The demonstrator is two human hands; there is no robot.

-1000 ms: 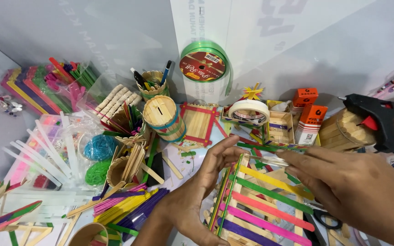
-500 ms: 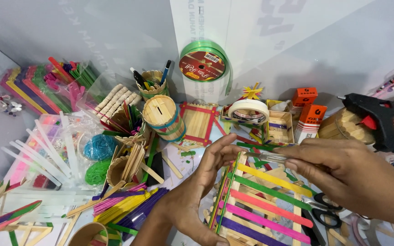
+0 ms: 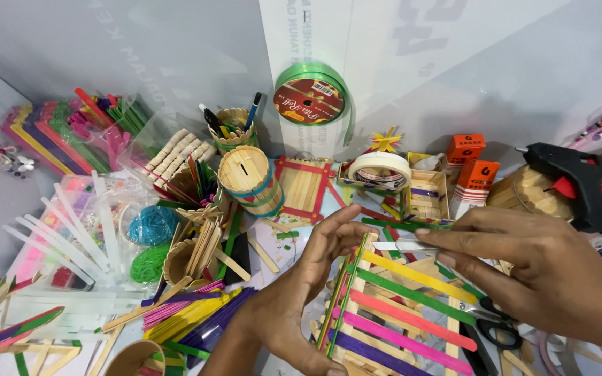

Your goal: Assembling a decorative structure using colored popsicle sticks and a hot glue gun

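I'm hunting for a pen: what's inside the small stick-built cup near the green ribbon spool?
The stick cup holds upright pens or markers, one blue-capped, one dark. Its wall hides their lower ends and anything at the bottom.
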